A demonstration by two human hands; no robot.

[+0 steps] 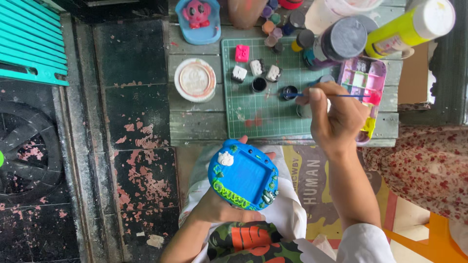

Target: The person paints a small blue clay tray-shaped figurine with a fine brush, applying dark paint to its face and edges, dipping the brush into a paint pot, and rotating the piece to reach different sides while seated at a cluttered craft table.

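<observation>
Blue frame (243, 176) sat cupped in my left hand (219, 207), below the green mat (261, 104), fingers closed round its lower edge. It looked light, rigid, with fragile raised decorations; plain edges seemed safest to hold. My right hand (336, 117) pinched a paintbrush (331, 95), tip over a small paint pot (289, 92) on the mat.

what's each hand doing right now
Left hand: closed around the blue painted frame, held above the lap.
Right hand: closed on a thin blue paintbrush, tip at a small paint pot.
</observation>
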